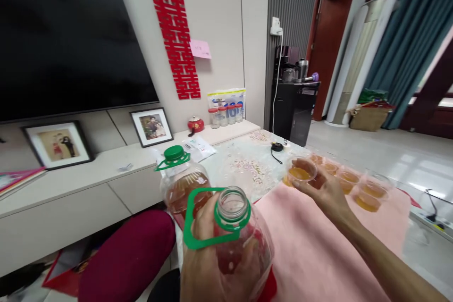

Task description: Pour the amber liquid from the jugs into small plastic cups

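My left hand (203, 259) is wrapped around a clear plastic bottle (260, 240) with an uncapped neck and a green carry handle (189, 222). The bottle stands near me at the table's close edge; how much liquid it holds is hard to see. Out to the right, my right hand (327, 191) grips a clear plastic cup (300, 172) of amber liquid by its side, at the edge of a pink cloth. Behind the held bottle is a second bottle (187, 184), with a green cap and brownish liquid inside.
Several filled cups (370, 196) stand in rows on the pink cloth (300, 236). A black tape measure (277, 147) lies on the floral tablecloth (247, 165). A maroon stool (130, 255) is at the left. Framed photos (152, 127) and lidded jars (222, 117) line the white cabinet.
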Motion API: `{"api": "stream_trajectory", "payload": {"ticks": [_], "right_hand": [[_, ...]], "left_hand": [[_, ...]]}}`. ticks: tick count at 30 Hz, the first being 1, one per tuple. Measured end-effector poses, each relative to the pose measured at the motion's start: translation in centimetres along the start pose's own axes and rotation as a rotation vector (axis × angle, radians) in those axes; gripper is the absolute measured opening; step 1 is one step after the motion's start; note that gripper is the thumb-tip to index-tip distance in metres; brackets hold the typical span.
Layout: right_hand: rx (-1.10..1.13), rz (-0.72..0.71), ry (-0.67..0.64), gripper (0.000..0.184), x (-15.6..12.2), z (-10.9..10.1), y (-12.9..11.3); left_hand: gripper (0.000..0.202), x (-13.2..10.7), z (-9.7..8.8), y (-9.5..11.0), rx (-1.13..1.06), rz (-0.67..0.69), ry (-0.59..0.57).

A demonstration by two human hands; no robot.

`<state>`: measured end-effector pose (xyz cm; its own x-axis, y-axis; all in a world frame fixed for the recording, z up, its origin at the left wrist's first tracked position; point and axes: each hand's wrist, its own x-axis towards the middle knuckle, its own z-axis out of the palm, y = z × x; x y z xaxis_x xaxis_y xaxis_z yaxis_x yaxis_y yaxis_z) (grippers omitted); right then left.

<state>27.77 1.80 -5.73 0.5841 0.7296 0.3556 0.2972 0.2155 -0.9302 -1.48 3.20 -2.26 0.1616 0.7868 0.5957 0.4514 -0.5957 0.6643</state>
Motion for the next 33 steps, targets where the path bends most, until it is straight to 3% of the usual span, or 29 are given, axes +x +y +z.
{"api": "stream_trajectory", "payload": {"ticks": [6, 10, 13, 21, 27, 33], "right_hand": [[-0.161, -0.443, -0.232, 0.054, 0.1, 3.7, -8.0], [-0.323, -0.735, -0.287, 0.050, 0.2, 4.9, -11.2], [-0.374, -0.879, -0.328, 0.050, 0.4, 5.4, -12.6], [-0.404, -1.016, -0.362, 0.052, 0.5, 5.9, -14.0], [-0.450, -1.077, -0.380, 0.057, 0.5, 6.0, -14.9], [-0.461, -1.126, -0.390, 0.060, 0.7, 6.0, -15.3]], "left_hand": [[0.053, 0.3, 0.4, 1.0, 0.022, -0.001, -0.005], [0.067, 0.2, 1.1, 1.1, 0.069, -0.009, 0.028], [0.071, 0.1, 1.5, 1.2, 0.121, -0.023, 0.046], [0.077, -0.3, 1.6, 0.3, 0.140, -0.025, 0.025], [0.069, 0.0, 1.1, -1.4, 0.118, 0.096, -0.044], [0.072, 0.4, 0.8, -0.7, 0.116, 0.165, -0.044]]}}
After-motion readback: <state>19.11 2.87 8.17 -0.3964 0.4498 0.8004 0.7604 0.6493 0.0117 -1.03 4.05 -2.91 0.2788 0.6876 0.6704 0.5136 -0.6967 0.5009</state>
